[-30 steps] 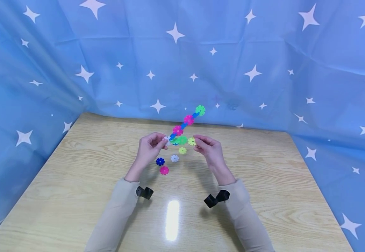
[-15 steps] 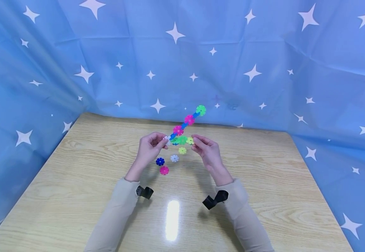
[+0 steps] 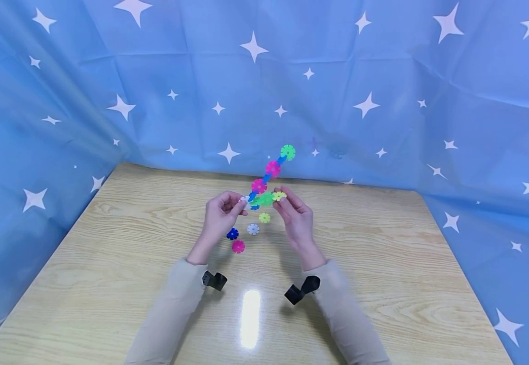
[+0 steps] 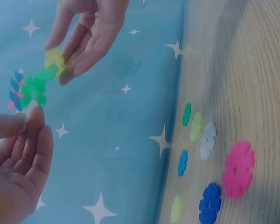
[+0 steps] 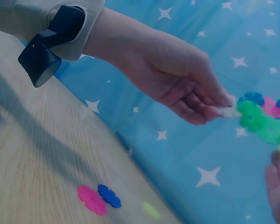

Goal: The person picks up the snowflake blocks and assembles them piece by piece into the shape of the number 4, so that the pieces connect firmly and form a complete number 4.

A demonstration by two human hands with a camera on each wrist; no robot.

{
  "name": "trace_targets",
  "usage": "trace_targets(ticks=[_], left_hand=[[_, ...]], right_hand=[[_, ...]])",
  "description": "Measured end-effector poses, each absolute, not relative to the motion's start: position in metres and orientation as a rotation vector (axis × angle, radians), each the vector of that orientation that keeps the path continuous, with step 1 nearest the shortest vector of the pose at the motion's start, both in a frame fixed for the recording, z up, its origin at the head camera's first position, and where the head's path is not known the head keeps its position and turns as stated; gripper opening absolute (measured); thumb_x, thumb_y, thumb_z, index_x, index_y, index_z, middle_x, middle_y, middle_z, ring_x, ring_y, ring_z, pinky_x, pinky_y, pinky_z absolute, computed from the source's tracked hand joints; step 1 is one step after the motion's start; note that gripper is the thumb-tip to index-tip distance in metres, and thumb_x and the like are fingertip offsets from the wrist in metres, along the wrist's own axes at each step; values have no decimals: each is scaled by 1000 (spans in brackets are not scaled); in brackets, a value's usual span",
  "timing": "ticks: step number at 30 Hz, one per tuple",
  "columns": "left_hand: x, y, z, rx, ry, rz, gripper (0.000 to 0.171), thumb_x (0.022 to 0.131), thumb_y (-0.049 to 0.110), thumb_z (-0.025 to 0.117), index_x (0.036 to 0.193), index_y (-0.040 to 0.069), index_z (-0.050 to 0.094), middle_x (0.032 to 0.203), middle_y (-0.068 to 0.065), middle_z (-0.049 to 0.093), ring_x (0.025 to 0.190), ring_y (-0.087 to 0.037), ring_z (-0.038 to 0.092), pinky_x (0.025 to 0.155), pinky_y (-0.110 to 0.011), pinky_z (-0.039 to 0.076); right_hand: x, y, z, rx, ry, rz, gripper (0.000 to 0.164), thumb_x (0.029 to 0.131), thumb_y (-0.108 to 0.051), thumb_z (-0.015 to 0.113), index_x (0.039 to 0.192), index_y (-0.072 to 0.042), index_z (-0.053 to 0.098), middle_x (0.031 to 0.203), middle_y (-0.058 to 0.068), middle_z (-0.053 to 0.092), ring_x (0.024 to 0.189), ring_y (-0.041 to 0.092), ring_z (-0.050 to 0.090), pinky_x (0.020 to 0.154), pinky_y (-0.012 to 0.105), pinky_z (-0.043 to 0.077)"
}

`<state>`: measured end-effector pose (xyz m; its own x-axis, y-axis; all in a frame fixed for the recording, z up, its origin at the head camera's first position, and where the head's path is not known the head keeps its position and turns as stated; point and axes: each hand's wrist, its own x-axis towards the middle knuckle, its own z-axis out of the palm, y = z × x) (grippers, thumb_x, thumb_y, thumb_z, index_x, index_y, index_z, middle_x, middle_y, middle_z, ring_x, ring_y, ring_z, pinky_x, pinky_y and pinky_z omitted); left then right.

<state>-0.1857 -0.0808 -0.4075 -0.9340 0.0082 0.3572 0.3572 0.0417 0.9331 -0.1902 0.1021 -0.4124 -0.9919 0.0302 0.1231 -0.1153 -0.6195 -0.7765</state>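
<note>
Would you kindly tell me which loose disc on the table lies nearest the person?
The loose pink disc: in the head view it lies lowest of those on the table, below its neighbour, the dark blue disc.

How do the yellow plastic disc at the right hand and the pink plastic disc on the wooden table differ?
The yellow plastic disc is pinched by the right hand; the pink plastic disc is untouched. The yellow disc is raised in the air, while the pink disc lies flat on the wooden table. Both are round with notched rims.
</note>
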Motion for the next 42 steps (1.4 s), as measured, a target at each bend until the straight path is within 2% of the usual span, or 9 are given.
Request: trace_targets(ticks=[4, 11, 17, 21, 23, 29, 36, 42], left_hand=[[-185, -77, -407, -374, -2028, -1976, 2, 85, -9, 61, 87, -9, 62, 75, -29, 61, 58, -12, 63, 52, -17, 51], [-167, -75, -382, -322, -2070, -1975, 4, 85, -13, 58, 84, -11, 61, 76, -34, 59, 59, -18, 64, 54, -15, 51], [-180, -76, -403, -287, -2048, -1980, 6, 85, -13, 59, 85, -8, 63, 75, -31, 61, 57, -8, 61, 52, -16, 51], [-183, -76, -408, -284, -2055, -1937, 2, 86, -7, 62, 85, -6, 63, 74, -26, 63, 56, -6, 61, 51, -18, 51], [-183, -76, -409, -283, -2056, -1924, 2, 86, -5, 63, 85, -7, 63, 73, -24, 63, 56, -6, 62, 50, -21, 52], [-182, -76, -412, -258, -2037, -1915, 3, 86, -4, 63, 83, -5, 63, 71, -21, 64, 55, -7, 62, 48, -18, 50], [-181, -75, -416, -231, -2030, -1953, 6, 87, -3, 63, 85, -8, 62, 73, -26, 63, 56, -9, 63, 43, -15, 43], [-175, -73, -409, -221, -2025, -1941, 5, 86, -7, 62, 84, -12, 61, 72, -29, 62, 58, -21, 65, 42, -13, 41]], right_hand=[[-192, 98, -415, 193, -1235, 2720, 20, 90, 8, 54, 105, -2, 65, 102, 9, 68, 89, 14, 64, 82, 24, 54], [-194, 97, -417, 189, -1208, 2693, 25, 87, 14, 54, 92, -5, 70, 97, 13, 70, 85, 16, 68, 77, 25, 56], [-193, 96, -421, 200, -1228, 2660, 26, 86, 14, 54, 91, -6, 70, 95, 12, 70, 86, 17, 68, 78, 28, 56], [-192, 95, -422, 235, -1212, 2644, 26, 86, 15, 54, 91, -5, 71, 95, 12, 70, 86, 17, 68, 78, 29, 56], [-192, 94, -422, 250, -1204, 2639, 26, 86, 15, 54, 91, -5, 70, 95, 12, 70, 87, 17, 68, 78, 29, 56], [-191, 91, -423, 250, -1179, 2657, 25, 87, 14, 54, 92, -4, 71, 94, 13, 70, 82, 16, 68, 78, 30, 56], [-191, 89, -425, 215, -1199, 2656, 27, 88, 13, 52, 92, -5, 71, 92, 9, 71, 82, 16, 68, 77, 29, 57], [-190, 87, -426, 176, -1205, 2644, 24, 88, 12, 55, 92, -6, 71, 93, 12, 70, 78, 15, 68, 74, 28, 57]])
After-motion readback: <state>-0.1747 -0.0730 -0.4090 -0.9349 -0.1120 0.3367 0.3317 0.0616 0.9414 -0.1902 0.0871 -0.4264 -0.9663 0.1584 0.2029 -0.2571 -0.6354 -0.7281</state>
